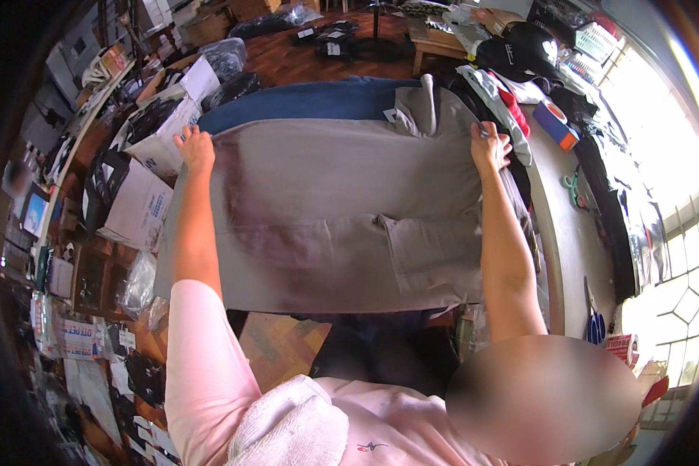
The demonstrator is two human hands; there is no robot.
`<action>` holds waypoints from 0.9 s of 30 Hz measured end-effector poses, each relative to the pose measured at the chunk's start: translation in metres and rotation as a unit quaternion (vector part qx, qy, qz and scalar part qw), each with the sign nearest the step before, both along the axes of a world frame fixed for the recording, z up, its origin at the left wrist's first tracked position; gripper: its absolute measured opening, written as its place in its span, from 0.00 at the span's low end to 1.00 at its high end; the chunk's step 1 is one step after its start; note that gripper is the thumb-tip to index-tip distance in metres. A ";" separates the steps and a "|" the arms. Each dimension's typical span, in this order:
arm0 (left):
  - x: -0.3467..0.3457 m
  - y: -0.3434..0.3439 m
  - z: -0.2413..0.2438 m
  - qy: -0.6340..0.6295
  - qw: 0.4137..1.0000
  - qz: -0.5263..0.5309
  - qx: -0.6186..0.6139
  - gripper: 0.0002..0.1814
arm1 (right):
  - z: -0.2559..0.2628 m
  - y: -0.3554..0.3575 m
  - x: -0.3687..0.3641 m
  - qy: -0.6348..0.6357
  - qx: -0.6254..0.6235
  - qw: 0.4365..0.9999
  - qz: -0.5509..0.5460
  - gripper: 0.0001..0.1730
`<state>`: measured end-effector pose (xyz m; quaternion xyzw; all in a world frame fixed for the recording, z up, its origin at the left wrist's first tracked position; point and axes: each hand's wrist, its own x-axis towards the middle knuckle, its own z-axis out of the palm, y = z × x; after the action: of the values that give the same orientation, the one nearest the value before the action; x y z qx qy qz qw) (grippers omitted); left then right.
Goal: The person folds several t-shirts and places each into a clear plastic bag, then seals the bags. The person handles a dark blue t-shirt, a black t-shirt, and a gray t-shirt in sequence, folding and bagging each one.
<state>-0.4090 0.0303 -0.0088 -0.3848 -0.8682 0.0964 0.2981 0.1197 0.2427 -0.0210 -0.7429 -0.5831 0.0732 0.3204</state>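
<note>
A grey-brown garment [355, 169] with a large pocket lies spread out before me, its near edge hanging by my lap. My left hand [197, 147] is at its far left corner, fingers bent on the cloth edge. At the far right edge, my right hand [490, 144] pinches the fabric, with a small dark thing partly seen between the fingers. Beyond the grey cloth, a blue garment [309, 99] shows along the back. A folded part of the grey garment, perhaps its hood or collar, stands up at the upper right beside a small white tag [390, 115].
Cardboard boxes [137, 204] with black packed goods stand at left. On the right-hand ledge [571, 244] lie blue-handled scissors [596, 326], green-handled scissors [572, 187], a blue and orange box [555, 124] and piled clothes. Plastic-wrapped bundles [224, 58] lie beyond.
</note>
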 end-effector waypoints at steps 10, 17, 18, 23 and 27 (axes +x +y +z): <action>-0.062 -0.133 0.032 -0.314 0.849 -0.313 0.288 0.13 | 0.071 -0.047 0.103 0.256 0.152 0.874 0.385 0.10; 0.014 -0.289 0.009 -0.334 0.868 -0.254 0.266 0.21 | 0.054 -0.202 0.179 0.360 -0.020 0.874 0.327 0.11; 0.018 -0.302 -0.003 -0.317 0.886 -0.238 0.238 0.21 | 0.042 -0.216 0.180 0.314 -0.042 0.903 0.290 0.10; 0.039 -0.308 -0.021 -0.337 0.900 -0.171 0.219 0.22 | 0.003 -0.258 0.181 0.359 -0.118 0.899 0.220 0.10; 0.112 -0.253 -0.013 -0.286 0.909 -0.074 0.295 0.19 | 0.025 -0.262 0.169 0.295 -0.102 0.930 0.192 0.12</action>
<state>-0.2974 -0.2228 -0.0214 -0.3536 -0.8740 -0.3008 0.1435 0.2884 -0.0191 0.0043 -0.5905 -0.5832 0.4084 0.3800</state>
